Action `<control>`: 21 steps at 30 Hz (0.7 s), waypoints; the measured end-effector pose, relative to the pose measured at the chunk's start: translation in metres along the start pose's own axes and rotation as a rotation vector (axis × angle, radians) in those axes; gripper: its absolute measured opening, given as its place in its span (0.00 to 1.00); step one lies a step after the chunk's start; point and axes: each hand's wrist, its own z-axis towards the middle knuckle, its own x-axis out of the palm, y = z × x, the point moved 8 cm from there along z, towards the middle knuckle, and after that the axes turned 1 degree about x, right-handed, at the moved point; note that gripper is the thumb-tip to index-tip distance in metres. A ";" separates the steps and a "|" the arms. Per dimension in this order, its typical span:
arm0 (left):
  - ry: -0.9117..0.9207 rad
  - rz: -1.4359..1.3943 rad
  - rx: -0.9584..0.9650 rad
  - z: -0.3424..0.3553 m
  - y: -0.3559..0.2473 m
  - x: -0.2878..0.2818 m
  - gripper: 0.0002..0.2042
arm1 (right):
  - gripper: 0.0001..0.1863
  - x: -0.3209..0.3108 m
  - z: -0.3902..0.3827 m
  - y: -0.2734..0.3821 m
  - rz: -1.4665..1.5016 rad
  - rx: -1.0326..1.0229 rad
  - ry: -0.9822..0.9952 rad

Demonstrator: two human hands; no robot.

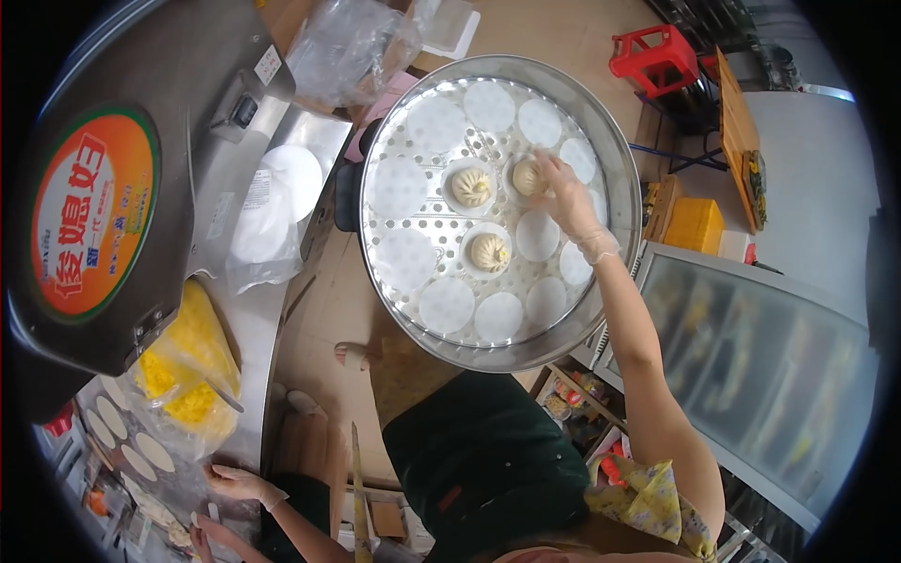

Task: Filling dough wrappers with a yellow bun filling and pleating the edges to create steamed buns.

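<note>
A large round metal steamer tray (497,360) with a perforated base is in front of me, lined with several white paper rounds. My right hand (569,202), in a clear plastic glove, has its fingers closed around a pleated bun (526,175) on a paper round, right of the tray's middle. The fingers partly cover that bun. Left of it sits another pleated bun (471,187), and a third bun (489,251) lies below, both on paper with yellow bits on top. My left hand is not visible.
At left, a machine (103,216) stands above a metal counter (253,347). A bag of yellow filling (192,375) lies near flat dough rounds (155,452). A co-worker's gloved hand (239,484) is nearby. A glass-topped chest (732,366) and red stool (655,60) stand right.
</note>
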 end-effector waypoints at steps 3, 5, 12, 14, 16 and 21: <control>-0.016 -0.024 -0.009 0.001 0.004 -0.005 0.16 | 0.33 -0.033 -0.030 0.011 0.013 -0.032 -0.238; -0.012 -0.025 -0.049 0.000 -0.002 -0.006 0.16 | 0.31 -0.042 -0.057 0.007 0.056 0.101 -0.212; 0.168 -0.536 -0.474 -0.002 0.002 -0.014 0.14 | 0.17 0.003 -0.117 0.182 0.475 -0.029 0.211; -0.011 -0.310 -0.325 0.015 -0.030 -0.027 0.14 | 0.16 0.016 -0.134 0.271 0.576 -0.203 0.403; 0.176 -0.234 -0.399 0.001 -0.010 -0.003 0.13 | 0.16 0.041 -0.154 0.341 0.652 -0.154 0.648; 0.039 -0.274 -0.320 0.019 -0.034 -0.022 0.15 | 0.14 0.083 -0.176 0.490 0.783 -0.444 0.744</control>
